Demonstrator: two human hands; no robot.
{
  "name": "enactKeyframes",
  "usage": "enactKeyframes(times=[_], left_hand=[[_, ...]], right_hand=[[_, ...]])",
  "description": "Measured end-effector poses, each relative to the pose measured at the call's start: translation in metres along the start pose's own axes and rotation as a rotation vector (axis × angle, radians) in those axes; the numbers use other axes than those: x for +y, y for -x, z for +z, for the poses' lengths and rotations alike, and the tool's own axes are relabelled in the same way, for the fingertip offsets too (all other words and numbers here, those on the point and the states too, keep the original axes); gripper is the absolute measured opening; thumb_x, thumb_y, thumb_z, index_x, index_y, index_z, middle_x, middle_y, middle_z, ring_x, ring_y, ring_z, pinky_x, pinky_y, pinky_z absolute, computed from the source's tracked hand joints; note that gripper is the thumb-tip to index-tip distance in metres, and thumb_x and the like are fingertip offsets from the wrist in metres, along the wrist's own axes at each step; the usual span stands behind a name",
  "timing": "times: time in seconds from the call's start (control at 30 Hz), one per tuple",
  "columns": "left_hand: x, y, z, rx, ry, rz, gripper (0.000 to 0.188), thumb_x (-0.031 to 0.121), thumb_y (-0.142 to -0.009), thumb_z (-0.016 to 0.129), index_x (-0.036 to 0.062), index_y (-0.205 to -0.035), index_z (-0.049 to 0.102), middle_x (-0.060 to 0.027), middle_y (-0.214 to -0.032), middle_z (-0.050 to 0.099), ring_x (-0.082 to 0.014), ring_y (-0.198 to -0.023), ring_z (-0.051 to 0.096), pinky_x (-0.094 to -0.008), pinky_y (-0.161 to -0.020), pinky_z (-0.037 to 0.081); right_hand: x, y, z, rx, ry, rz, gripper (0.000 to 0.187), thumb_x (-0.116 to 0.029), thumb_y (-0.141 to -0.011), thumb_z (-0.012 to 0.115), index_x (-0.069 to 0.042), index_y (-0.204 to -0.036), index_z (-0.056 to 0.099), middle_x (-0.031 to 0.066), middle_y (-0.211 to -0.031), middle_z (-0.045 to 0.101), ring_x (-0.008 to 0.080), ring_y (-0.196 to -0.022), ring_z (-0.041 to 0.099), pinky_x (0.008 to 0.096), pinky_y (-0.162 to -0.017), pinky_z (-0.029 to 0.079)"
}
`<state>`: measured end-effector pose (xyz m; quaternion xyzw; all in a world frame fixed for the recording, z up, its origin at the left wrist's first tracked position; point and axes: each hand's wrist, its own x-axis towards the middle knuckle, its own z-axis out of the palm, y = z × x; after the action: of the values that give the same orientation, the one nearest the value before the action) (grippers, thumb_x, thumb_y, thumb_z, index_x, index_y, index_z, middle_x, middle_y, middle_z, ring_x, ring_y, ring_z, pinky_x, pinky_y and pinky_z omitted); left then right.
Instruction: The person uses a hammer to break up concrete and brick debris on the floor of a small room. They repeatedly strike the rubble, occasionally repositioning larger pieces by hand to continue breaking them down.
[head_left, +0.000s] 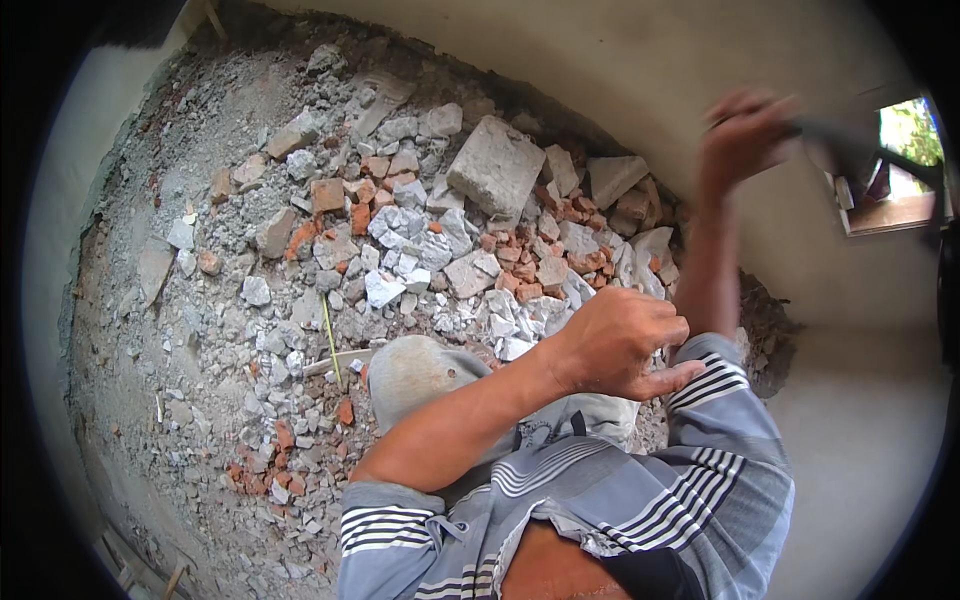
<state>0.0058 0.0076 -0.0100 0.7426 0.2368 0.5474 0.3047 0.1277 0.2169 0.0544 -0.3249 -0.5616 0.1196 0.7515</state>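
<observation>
My right hand (pixel 745 135) is raised at the upper right, closed around the dark handle of a long tool (pixel 850 150). Motion smears both hand and tool, and the tool's far end is too blurred to name. My left hand (pixel 630 345) hangs in front of my chest with fingers curled in and the thumb sticking out to the right. Nothing shows in the gap by its thumb; the palm side is hidden. Beyond it lies a heap of broken masonry, with orange brick pieces (pixel 525 270), pale rubble (pixel 410 240) and a large grey concrete block (pixel 497 165).
Plastered walls (pixel 640 70) border the rubble at the back and right. A small opening (pixel 908 170) at the right lets in daylight. A thin yellow strip (pixel 331 340) stands among the debris, near a dusty grey cloth-covered shape (pixel 415 375). Loose grit (pixel 190 400) covers the left side.
</observation>
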Motion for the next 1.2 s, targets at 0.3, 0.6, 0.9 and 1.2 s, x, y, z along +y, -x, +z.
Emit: enactKeyframes(times=[0.3, 0.6, 0.9, 1.2], left_hand=[[-0.006, 0.000, 0.005, -0.014, 0.061, -0.048, 0.037, 0.037, -0.080, 0.076, 0.0066, -0.068, 0.058, -0.0112, -0.065, 0.058, -0.0310, -0.061, 0.062, -0.0418, -0.056, 0.048], [0.003, 0.004, 0.008, -0.036, -0.042, 0.079, 0.035, 0.035, -0.081, 0.077, 0.0074, -0.070, 0.058, -0.0072, -0.061, 0.053, -0.0278, -0.057, 0.058, -0.0386, -0.053, 0.046], [0.003, 0.003, 0.003, 0.014, -0.036, 0.048, 0.037, 0.036, -0.081, 0.076, 0.0076, -0.067, 0.057, -0.0071, -0.060, 0.054, -0.0272, -0.057, 0.059, -0.0381, -0.053, 0.046], [0.002, 0.001, 0.004, -0.093, -0.052, 0.007, 0.038, 0.039, -0.085, 0.072, 0.0065, -0.070, 0.058, -0.0110, -0.066, 0.059, -0.0307, -0.062, 0.063, -0.0411, -0.058, 0.050]], right_hand=[[0.103, 0.251, -0.120, -1.358, 1.042, 0.597, 0.037, -0.029, -0.102, 0.049, 0.003, -0.102, 0.066, 0.0202, -0.093, 0.064, 0.0222, -0.073, 0.065, 0.0385, -0.064, 0.052], [-0.003, -0.052, -0.035, -0.255, -0.128, 0.070, 0.036, -0.026, -0.105, 0.048, -0.012, -0.072, 0.047, 0.0016, -0.051, 0.045, 0.0128, -0.044, 0.044, 0.0281, -0.043, 0.035], [0.117, 0.288, -0.125, -1.306, 1.066, 0.753, 0.029, -0.030, -0.100, 0.057, -0.002, -0.094, 0.058, 0.0099, -0.069, 0.060, 0.0194, -0.054, 0.054, 0.0367, -0.049, 0.042], [0.047, 0.017, -0.078, -0.630, 0.572, 0.023, 0.023, -0.027, -0.099, 0.057, -0.006, -0.089, 0.062, 0.0060, -0.058, 0.056, 0.0180, -0.051, 0.054, 0.0338, -0.049, 0.043]])
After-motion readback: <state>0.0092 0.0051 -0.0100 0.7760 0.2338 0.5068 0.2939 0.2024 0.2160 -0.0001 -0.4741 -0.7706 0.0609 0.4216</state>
